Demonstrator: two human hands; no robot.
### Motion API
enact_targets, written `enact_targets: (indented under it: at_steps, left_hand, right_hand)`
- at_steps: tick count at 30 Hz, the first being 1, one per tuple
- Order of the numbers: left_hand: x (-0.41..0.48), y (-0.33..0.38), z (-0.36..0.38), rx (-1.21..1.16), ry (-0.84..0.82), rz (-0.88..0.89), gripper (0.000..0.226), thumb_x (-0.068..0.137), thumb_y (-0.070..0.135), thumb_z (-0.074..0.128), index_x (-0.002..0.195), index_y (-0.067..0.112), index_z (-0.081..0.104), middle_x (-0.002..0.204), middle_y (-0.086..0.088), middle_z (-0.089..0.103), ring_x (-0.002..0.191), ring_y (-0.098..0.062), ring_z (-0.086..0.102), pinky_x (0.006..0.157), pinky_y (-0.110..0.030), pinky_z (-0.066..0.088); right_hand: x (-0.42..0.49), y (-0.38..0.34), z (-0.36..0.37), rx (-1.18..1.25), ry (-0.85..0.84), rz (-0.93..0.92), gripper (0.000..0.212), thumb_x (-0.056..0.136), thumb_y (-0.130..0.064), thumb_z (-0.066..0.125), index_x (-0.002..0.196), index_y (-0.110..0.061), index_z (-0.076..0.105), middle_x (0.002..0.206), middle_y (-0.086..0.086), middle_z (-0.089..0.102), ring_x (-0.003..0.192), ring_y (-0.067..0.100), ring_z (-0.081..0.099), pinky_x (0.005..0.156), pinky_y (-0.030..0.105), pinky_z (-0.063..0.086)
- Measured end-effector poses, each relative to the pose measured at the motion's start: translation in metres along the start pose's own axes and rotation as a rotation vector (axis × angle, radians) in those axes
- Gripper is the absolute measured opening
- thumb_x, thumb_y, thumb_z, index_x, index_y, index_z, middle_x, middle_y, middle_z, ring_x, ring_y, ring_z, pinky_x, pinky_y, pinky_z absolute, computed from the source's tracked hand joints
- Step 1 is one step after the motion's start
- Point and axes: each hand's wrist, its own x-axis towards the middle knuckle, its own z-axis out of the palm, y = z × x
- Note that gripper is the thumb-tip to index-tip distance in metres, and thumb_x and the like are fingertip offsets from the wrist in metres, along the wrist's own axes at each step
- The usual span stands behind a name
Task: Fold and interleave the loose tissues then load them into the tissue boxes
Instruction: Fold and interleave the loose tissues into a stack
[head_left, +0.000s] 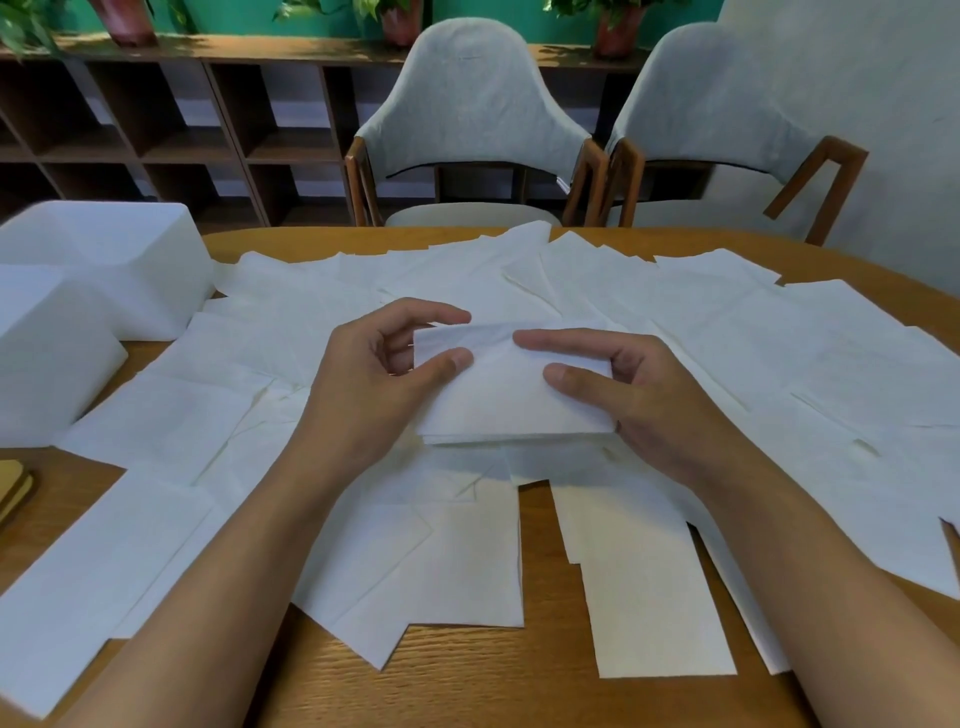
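Observation:
A small stack of folded white tissues (511, 400) is held just above the table's middle. My left hand (374, 384) pinches its left edge between thumb and curled fingers. My right hand (634, 395) grips its right edge, thumb on top and fingers underneath. Several loose flat tissues (649, 587) lie spread over most of the wooden table (493, 686). Two white tissue boxes stand at the left: one at the back (119, 260), one nearer (47, 358).
Two grey upholstered chairs (478, 119) stand behind the far edge of the table. A dark wooden shelf (171, 135) with potted plants lines the back wall. A tan flat object (13, 491) lies at the left edge.

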Motion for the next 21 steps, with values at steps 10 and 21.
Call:
enact_targets:
  at_steps: [10,21]
  left_hand:
    - [-0.007,-0.014,0.014,0.396,0.011,0.405,0.037,0.086,0.037,0.085,0.114,0.019,0.068,0.108,0.006,0.064,0.093,-0.009,0.058,0.077,-0.010,0.042]
    - [-0.016,-0.026,0.034,0.616,-0.429,0.494,0.015,0.084,0.038,0.083,0.095,0.029,0.080,0.105,0.013,0.064,0.097,-0.007,0.057,0.070,-0.033,0.058]
  right_hand:
    - [0.007,0.006,-0.010,-0.125,0.198,-0.073,0.030,0.101,-0.019,0.060,0.121,-0.039,0.070,0.116,-0.048,0.057,0.116,-0.024,0.045,0.097,0.001,0.036]
    - [0.011,0.014,-0.006,-0.138,0.250,-0.083,0.030,0.101,-0.018,0.059,0.118,-0.039,0.071,0.117,-0.046,0.059,0.121,-0.019,0.046,0.103,0.009,0.035]
